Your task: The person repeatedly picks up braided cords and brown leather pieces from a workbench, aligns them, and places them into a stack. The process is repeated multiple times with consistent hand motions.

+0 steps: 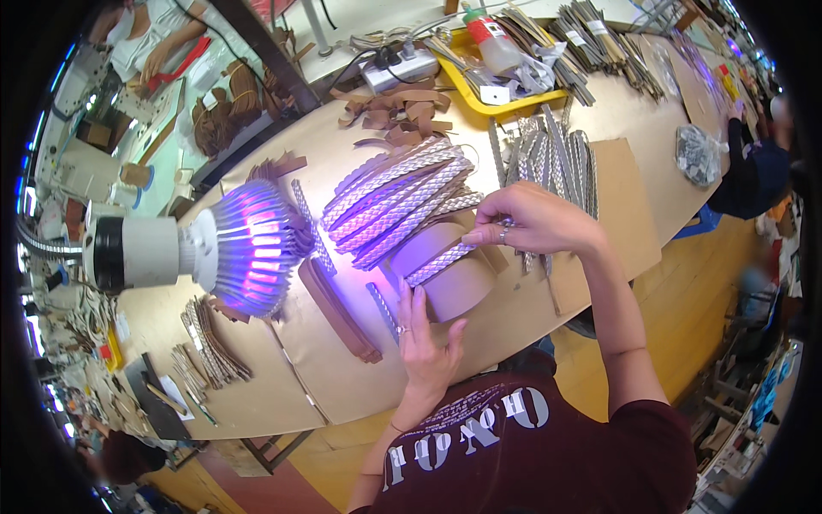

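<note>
The right hand [533,218] pinches one end of a braided strap [438,264] lying across a curved tan piece [465,293]; the left hand [425,349], thumb spread, has fingertips by the other. Best keep it flat between both.

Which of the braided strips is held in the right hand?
The pale strip lying across the smooth tan piece, its upper end pinched by the right hand. The other braided strips lie bundled or loose on the table.

L grip [428,347], R grip [541,216] @ braided strap [438,265] ends.
</note>
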The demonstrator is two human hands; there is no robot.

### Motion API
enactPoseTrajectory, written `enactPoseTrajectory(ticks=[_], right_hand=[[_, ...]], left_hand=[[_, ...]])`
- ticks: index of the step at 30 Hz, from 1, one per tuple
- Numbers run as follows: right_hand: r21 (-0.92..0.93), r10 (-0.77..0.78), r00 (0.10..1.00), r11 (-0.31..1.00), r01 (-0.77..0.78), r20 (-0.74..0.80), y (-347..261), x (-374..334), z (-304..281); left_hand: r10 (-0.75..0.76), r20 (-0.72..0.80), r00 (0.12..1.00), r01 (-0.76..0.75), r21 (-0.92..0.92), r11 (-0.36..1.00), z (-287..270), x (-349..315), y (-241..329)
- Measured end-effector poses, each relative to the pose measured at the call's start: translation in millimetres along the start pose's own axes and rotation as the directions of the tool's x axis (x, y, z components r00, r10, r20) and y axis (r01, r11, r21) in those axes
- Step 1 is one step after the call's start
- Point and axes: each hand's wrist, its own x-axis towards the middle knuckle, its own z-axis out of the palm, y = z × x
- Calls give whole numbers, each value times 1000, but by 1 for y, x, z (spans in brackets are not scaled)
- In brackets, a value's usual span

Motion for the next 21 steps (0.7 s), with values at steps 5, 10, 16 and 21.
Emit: enactPoseTrajectory(ticks=[5,10,16,21], right_hand=[[140,17,998,990,-10,-53,16,0,14],[245,111,985,967,-75,-135,34,1,30],[451,176,964,890,-69,-200,47,3,52],[572,205,961,818,-63,-187,47,5,63]], left_hand=[[-4,26,1000,3,56,998,-2,-1,2],[-1,20,1000,-1,92,996,-1,-1,2],[4,49,999,-11,142,990,-4,-2,2],[1,41,999,-8,154,988,-4,-1,2]])
